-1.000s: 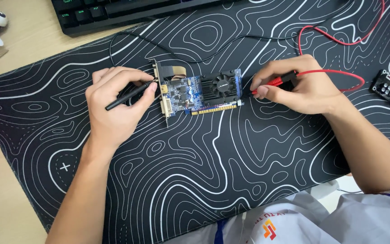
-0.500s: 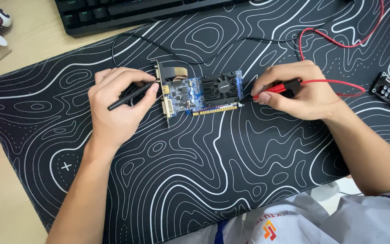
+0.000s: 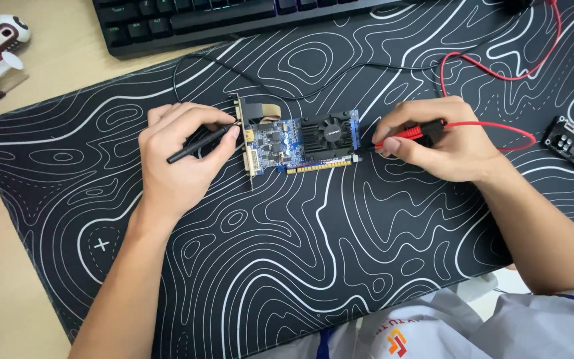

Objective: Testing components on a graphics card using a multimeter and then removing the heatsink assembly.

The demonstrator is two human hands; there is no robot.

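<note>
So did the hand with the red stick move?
Yes. The right hand slid its red probe left, up to the blue circuit card's right edge.

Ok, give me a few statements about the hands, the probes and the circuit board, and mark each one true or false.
1. The left hand holds a black probe. True.
2. The right hand holds a blue probe. False: its probe is red, with a red wire running from it.
3. The circuit board lies on the black patterned mat between the two hands. True.
4. The keyboard sits below the board, near the person's chest. False: it lies at the far edge of the mat, beyond the board.
5. The board carries a small black fan. True.
</note>
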